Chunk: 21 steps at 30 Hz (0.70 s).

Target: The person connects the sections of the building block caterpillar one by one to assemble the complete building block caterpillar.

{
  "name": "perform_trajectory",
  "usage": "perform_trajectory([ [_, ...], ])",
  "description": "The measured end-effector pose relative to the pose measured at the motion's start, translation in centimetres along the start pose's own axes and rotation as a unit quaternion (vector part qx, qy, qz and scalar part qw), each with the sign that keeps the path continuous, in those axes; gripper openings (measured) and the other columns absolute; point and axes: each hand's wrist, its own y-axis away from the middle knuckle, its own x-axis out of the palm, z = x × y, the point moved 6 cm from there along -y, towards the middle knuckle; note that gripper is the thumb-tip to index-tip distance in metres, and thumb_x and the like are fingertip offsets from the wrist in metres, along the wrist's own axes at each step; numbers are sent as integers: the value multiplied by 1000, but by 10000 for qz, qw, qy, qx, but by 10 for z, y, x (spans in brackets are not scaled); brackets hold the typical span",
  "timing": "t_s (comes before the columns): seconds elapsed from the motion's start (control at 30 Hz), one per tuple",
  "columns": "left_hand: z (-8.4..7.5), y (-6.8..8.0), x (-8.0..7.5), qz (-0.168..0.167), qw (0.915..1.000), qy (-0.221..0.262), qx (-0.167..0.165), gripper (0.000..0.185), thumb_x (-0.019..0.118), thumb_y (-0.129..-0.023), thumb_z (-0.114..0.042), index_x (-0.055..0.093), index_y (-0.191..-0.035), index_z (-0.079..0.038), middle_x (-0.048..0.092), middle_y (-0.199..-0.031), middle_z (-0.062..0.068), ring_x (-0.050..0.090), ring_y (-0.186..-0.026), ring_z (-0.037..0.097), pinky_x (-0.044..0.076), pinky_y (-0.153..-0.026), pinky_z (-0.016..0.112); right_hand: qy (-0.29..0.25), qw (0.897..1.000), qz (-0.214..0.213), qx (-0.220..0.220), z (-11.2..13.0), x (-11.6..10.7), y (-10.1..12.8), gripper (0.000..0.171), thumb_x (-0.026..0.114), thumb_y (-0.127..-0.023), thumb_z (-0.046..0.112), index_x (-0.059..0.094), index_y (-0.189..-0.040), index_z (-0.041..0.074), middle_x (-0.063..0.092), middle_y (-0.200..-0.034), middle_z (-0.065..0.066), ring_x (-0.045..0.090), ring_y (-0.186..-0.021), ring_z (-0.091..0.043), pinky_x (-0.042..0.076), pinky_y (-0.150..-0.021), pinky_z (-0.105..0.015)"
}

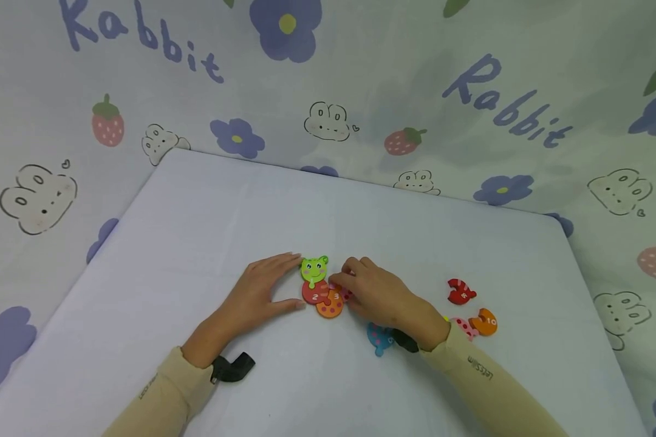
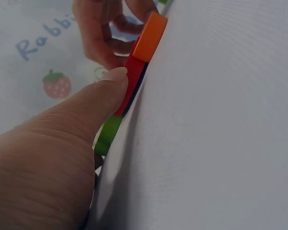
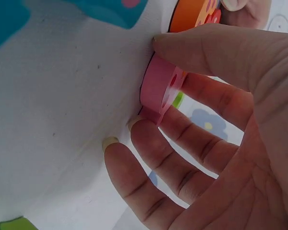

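Observation:
A caterpillar puzzle lies on the white tabletop: a green smiling head (image 1: 313,269), a red piece numbered 2 (image 1: 311,294) and an orange dotted piece numbered 3 (image 1: 330,308) are linked in a chain. My left hand (image 1: 259,288) rests along its left side, fingers extended to the head; in the left wrist view the thumb tip is against the red piece's edge. With thumb and fingertips my right hand (image 1: 379,294) pinches a pink piece with red dots (image 3: 156,84) at the right of the orange one. In the head view that hand covers most of the pink piece.
Near my right wrist lies a blue dotted piece (image 1: 379,337). Further right are a red striped piece (image 1: 461,292), another pink dotted piece (image 1: 464,328) and an orange piece marked 10 (image 1: 485,322). A rabbit-patterned cloth (image 1: 350,79) hangs behind the table.

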Motion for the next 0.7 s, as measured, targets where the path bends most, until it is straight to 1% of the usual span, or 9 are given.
perform_trajectory([
  [0.3,0,0,0,40,9999,-85,-60,87,86,-85,-50,49,-157,-16,48,-160,4,40,-149,26,32,-118,57,-138,9996,108,236,3,3,1,51,83,-92,33,67,-139,22,60,-121,-1,55,-104,-15,56,-81,-26],
  [0.53,1,-1,1,31,10000,-81,0,84,86,-86,-47,51,-155,-15,48,-161,4,40,-149,26,33,-118,56,-188,9990,169,370,1,2,2,55,84,-90,40,67,-140,22,60,-118,1,53,-102,-13,54,-79,-25],
  [0.7,1,-2,0,25,10000,-56,72,81,86,-87,-45,54,-153,-13,47,-161,4,39,-150,26,33,-117,56,-240,9979,288,524,-5,2,4,60,86,-88,42,65,-141,22,60,-121,1,54,-105,-14,55,-82,-26],
])
